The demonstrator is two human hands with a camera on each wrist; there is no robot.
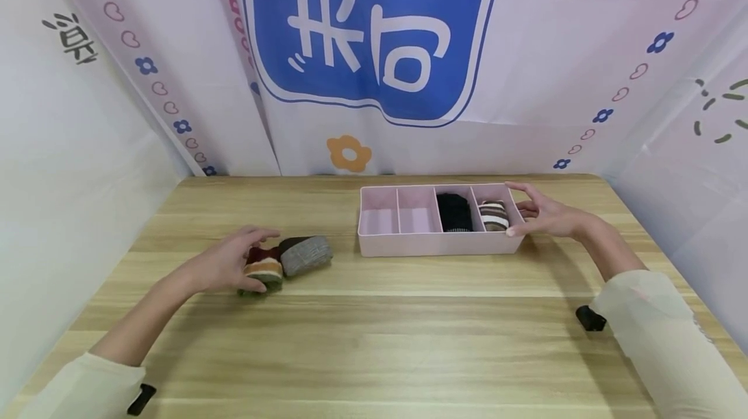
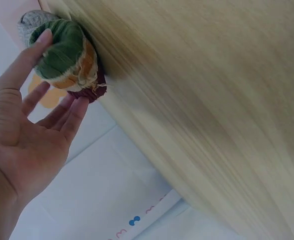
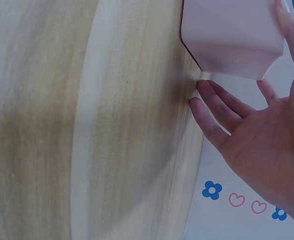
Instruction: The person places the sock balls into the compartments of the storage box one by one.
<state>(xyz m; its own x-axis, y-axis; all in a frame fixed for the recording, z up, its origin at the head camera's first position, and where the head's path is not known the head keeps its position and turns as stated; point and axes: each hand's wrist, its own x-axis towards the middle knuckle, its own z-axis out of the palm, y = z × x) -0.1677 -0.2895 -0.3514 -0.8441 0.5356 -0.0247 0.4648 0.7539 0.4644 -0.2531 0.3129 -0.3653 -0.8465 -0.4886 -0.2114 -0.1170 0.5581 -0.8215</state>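
In the head view my left hand has thumb and fingers around a rolled striped sock on the table. The left wrist view shows the thumb on the green part of the striped sock and fingertips at its maroon end. Touching its right side lies a grey rolled sock with a dark part behind. My right hand holds the right end of a pink divided box, thumb at the front, forefinger at the back rim. A black sock and a brown-and-white striped sock fill its two right compartments.
The two left compartments of the box show bare pink floors. Wood-grain table extends in front. A printed white cloth hangs along the back edge, with more cloth at both sides.
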